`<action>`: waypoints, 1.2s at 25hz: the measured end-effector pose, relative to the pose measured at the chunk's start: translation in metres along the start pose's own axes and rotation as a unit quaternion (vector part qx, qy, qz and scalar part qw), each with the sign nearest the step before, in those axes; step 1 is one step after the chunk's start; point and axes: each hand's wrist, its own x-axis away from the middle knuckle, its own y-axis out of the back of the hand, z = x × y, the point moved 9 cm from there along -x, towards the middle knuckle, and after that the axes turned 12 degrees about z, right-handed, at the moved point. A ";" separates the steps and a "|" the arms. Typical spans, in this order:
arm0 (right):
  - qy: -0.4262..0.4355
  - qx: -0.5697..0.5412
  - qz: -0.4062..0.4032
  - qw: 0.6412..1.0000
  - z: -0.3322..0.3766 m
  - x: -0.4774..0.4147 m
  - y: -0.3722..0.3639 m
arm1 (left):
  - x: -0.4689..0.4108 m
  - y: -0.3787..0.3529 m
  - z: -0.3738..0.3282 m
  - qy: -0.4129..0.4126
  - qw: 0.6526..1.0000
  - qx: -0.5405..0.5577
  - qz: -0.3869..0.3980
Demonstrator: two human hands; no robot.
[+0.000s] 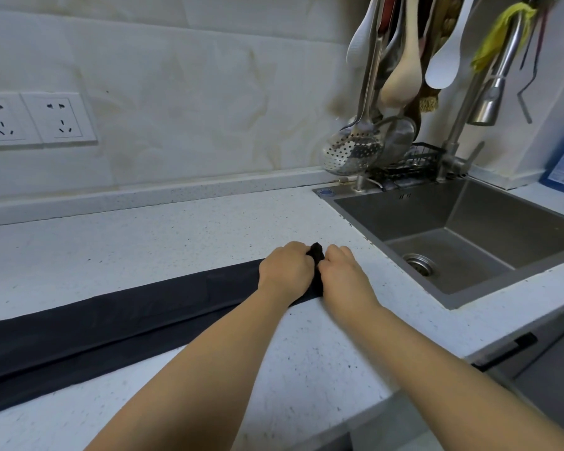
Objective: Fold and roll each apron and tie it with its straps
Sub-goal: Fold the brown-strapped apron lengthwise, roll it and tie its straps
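Two hands: left hand (pixel 285 271), right hand (pixel 342 276), fingers clenched round rolled end of apron (pixel 111 323).
Place: lay on countertop (pixel 176 242), near sink (pixel 404 219) edge.

The apron (pixel 111 323) ran off the left edge. Its right end was mostly hidden under the left hand (pixel 285 271) and right hand (pixel 342 275), whose fingertips curled out of sight.

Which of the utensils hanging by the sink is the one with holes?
The steel skimmer, hanging lowest and furthest left beside the sink; the white spoons and wooden spoon near it are solid.
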 end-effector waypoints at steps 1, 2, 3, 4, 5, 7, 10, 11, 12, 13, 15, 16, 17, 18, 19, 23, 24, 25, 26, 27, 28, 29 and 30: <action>0.016 0.032 0.004 0.999 0.004 0.000 -0.002 | 0.002 0.002 0.000 -0.006 1.000 0.014 -0.008; 0.034 0.089 -0.003 0.995 0.009 0.000 -0.003 | 0.004 0.003 -0.002 -0.025 1.000 0.007 -0.011; 0.042 0.142 -0.005 0.989 0.011 0.001 -0.005 | 0.007 0.002 -0.008 -0.049 0.999 -0.020 -0.009; 0.049 0.168 -0.018 0.984 0.012 0.002 -0.005 | 0.008 -0.001 -0.012 -0.067 0.997 -0.049 -0.005; 0.045 0.165 -0.021 0.985 0.012 0.004 -0.005 | 0.007 -0.003 -0.012 -0.073 0.995 -0.065 -0.002; 0.027 0.156 -0.022 0.987 0.008 0.006 -0.005 | 0.002 -0.006 -0.004 -0.044 0.999 -0.030 -0.002; -0.021 0.113 -0.073 0.991 -0.006 0.005 0.020 | 0.003 -0.002 -0.003 -0.008 0.999 -0.043 -0.022; -0.052 0.104 -0.065 0.991 -0.013 -0.001 0.024 | 0.003 -0.002 -0.004 -0.008 0.998 -0.061 -0.024; -0.088 0.116 -0.048 0.988 -0.015 -0.004 0.026 | 0.004 -0.002 -0.004 -0.006 0.998 -0.063 -0.023; -0.123 0.145 -0.016 0.982 -0.019 -0.010 0.021 | 0.004 0.000 -0.004 -0.003 0.998 -0.058 -0.023; -0.168 0.175 0.038 0.970 -0.021 -0.018 0.011 | 0.004 0.001 -0.002 0.004 0.999 -0.036 -0.026; -0.183 0.180 0.045 0.965 -0.021 -0.021 0.010 | 0.004 0.002 -0.001 0.008 0.999 -0.023 -0.027; -0.202 0.164 0.056 0.964 -0.026 -0.024 0.009 | 0.004 0.002 0.000 0.011 1.000 -0.012 -0.027; -0.206 0.141 0.055 0.967 -0.028 -0.027 0.010 | 0.004 0.002 0.000 0.013 1.000 -0.003 -0.026; -0.226 0.112 0.060 0.966 -0.031 -0.026 0.012 | 0.004 0.002 0.001 0.014 1.000 0.001 -0.023; -0.256 0.160 0.055 0.952 -0.031 -0.026 0.019 | 0.002 0.002 0.004 0.027 0.999 -0.020 -0.016; -0.239 0.178 0.056 0.953 -0.028 -0.029 0.017 | 0.002 0.002 0.004 0.030 0.999 -0.016 -0.019; -0.217 0.193 0.061 0.955 -0.024 -0.030 0.015 | 0.003 0.003 0.003 0.028 0.999 -0.011 -0.021; -0.185 0.208 0.064 0.958 -0.018 -0.033 0.012 | 0.003 0.003 0.002 0.022 0.999 -0.009 -0.021; -0.159 0.231 0.069 0.957 -0.011 -0.032 0.009 | 0.004 0.004 0.001 0.014 1.000 -0.008 -0.018; -0.133 0.260 0.059 0.954 -0.002 -0.028 0.007 | 0.004 0.005 0.000 0.005 1.000 0.002 -0.016; -0.102 0.287 0.041 0.951 0.008 -0.025 0.003 | 0.005 0.006 0.000 -0.003 1.000 0.021 -0.016; -0.075 0.322 0.023 0.944 0.020 -0.019 0.001 | 0.006 0.008 0.001 -0.012 0.999 0.046 -0.019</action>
